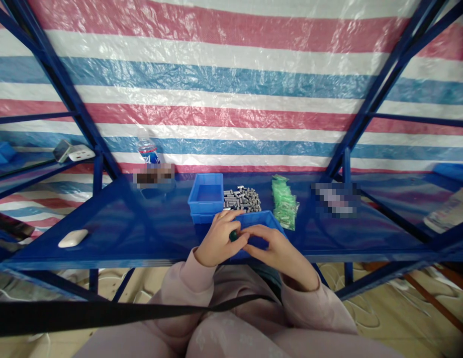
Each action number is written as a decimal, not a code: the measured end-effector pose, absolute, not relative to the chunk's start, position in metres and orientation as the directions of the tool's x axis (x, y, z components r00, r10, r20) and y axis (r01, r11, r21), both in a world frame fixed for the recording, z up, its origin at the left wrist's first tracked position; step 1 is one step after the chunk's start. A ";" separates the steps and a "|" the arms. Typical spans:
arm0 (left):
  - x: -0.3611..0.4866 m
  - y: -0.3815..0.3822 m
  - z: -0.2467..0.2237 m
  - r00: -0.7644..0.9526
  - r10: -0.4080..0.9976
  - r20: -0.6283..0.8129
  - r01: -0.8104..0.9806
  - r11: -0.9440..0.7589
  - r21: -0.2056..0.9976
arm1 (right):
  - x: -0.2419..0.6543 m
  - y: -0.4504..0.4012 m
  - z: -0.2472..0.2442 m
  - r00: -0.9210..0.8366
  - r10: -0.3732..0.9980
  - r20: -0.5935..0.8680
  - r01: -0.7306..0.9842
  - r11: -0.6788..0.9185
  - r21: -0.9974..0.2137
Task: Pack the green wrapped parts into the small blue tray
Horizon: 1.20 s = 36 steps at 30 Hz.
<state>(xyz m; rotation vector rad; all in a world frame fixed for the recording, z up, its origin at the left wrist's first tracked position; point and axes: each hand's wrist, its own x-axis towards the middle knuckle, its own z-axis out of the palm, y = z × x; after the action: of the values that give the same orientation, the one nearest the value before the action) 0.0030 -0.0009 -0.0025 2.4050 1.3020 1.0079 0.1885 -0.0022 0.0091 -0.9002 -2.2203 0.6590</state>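
My left hand [221, 239] is closed round a small dark green object [233, 234], of which only a piece shows between the fingers. My right hand [270, 244] meets it with thumb and fingertips pinched together; whatever they grip is hidden. Both hands are over a blue bin [270, 217] near the table's front edge, and its inside is mostly covered by them. Just behind lies a loose pile of small metal cylinders [243, 199]. To the right of the pile, green plastic packets [285, 201] lie in an overlapping row.
Another blue bin [208, 193] sits on top of a stack left of the pile. On the blue table [152, 223] are a white rounded case [73, 238] and, at the back, a plastic bottle [148, 151]. Blue metal posts [100, 154] frame the table before a striped sheet [231, 89].
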 end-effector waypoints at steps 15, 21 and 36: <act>0.002 0.003 -0.007 0.367 0.770 0.521 0.610 -0.622 0.490 | 0.271 0.074 -0.062 -0.005 0.849 0.529 0.884 0.251 -0.394; 0.004 0.003 -0.007 0.337 0.761 0.554 0.594 -0.628 0.502 | 0.267 0.069 -0.063 -0.008 0.871 0.492 0.914 0.206 -0.349; 0.010 0.012 -0.003 0.421 0.780 0.463 0.643 -0.617 0.453 | 0.279 0.075 -0.063 0.131 0.856 0.501 0.805 0.203 -0.558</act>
<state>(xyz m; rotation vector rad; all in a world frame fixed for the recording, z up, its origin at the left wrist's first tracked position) 0.0097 0.0118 -0.0035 2.4683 1.2541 0.9721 0.2789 0.0751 -0.0633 -1.5872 -1.6583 0.0784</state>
